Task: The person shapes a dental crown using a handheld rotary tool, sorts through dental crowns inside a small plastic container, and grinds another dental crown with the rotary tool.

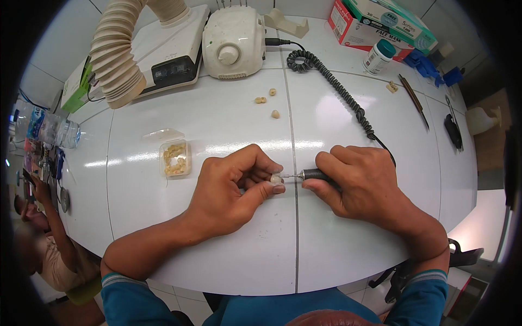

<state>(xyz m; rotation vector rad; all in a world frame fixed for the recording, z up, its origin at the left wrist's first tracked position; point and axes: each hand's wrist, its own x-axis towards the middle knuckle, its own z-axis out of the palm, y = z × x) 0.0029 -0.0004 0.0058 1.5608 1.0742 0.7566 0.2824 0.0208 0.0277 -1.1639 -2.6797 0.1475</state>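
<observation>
Monitoring remotely, I had the L hand (228, 187) pinching a small pale piece (275, 178) btwn thumb and fingertips, out in front of the palm. R hand (364, 182) was curled round a black handpiece (314, 174), gripping near its front end, w/ the thin metal bit (291, 176) pointing across at the piece. Tip looked to be at the piece's R side; couldn't tell for sure if touching, nor if it was spinning. Both hands were over the white table (244, 261).

Main risk, IMO: a slip. Piece was tiny, so if the bit caught an edge or the pinch slackened, it could've flown off, or the tip could've skidded into the L thumb or fingertips, bare & right beside it. Too much R-hand pressure would prob. do the same. A tug on the coiled cord (356, 108) might've jogged the handpiece.

Farther out: open clear box (189, 160) w/ yellowish pieces (174, 169) to the L, three loose pieces (275, 114) beyond the hands, then the control box (234, 46) at the back, ribbed hose (117, 60) to its L.
</observation>
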